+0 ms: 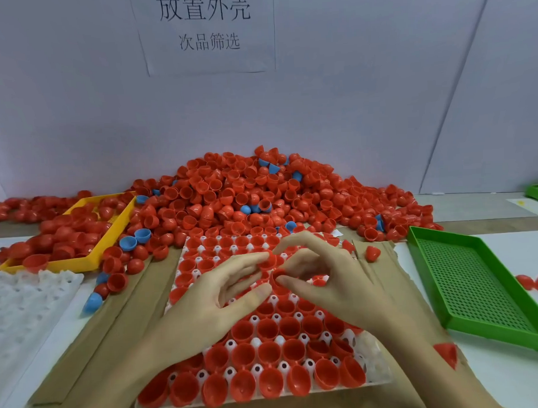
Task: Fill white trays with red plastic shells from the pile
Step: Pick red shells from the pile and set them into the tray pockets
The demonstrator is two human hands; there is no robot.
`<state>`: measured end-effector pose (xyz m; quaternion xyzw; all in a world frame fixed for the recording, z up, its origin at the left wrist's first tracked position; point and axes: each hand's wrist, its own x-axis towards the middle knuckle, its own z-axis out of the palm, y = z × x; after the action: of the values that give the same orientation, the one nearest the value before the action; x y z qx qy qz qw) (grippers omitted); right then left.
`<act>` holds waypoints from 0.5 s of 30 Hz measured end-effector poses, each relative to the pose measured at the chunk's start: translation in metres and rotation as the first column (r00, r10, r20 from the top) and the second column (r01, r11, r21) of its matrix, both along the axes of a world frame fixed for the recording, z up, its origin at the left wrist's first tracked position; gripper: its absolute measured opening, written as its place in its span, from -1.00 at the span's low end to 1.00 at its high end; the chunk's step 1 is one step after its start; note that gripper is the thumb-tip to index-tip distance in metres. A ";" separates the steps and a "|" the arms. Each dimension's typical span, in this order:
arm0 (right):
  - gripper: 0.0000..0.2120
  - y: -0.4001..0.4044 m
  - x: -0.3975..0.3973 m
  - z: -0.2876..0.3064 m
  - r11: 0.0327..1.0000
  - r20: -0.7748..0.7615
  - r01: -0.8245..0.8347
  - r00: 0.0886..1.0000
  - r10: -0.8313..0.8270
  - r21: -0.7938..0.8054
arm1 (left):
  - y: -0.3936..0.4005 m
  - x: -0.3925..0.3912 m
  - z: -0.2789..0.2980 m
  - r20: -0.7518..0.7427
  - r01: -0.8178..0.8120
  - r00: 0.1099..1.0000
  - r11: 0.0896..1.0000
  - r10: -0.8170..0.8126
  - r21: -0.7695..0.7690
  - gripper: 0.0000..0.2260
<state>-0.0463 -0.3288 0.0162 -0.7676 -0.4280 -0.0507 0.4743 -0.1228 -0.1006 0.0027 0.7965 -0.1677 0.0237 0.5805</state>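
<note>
Hands meet over the middle of the white tray (374, 375), which lies on cardboard (92, 344) and is nearly filled with red shells. The left hand (204, 308) pinches a shell (268, 261) between straight fingertips, and the right hand (329, 281) curls thumb and finger around another shell (278, 279) just beside it. Beyond the tray rises the pile (245, 195), with a yellow tray (109, 238) to its left, a green tray (468, 284) near right, and an empty white tray (22, 304) near left.
</note>
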 end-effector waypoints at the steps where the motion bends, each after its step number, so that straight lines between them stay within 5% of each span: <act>1: -0.71 0.000 -0.001 -0.001 0.999 0.057 0.024 0.998 -0.022 -0.035 | 0.000 -0.001 0.000 -0.004 0.001 1.000 1.000 -0.001 0.024 -0.57; 8: -0.81 -0.001 -0.003 -0.005 0.977 0.242 0.193 0.956 -0.166 -0.091 | -0.001 -0.009 0.012 -0.030 0.091 0.995 0.996 -0.092 -0.026 -0.53; 15: -0.81 -0.042 0.005 0.019 0.954 0.064 0.276 0.961 -0.270 -0.116 | 0.014 -0.003 0.024 0.104 -0.070 0.992 0.997 0.071 -0.010 -0.66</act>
<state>-0.0416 -0.3711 0.0351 -0.8458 -0.3313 -0.1075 0.4040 -0.1261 -0.0864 0.0266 0.7977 -0.1696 0.0864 0.5722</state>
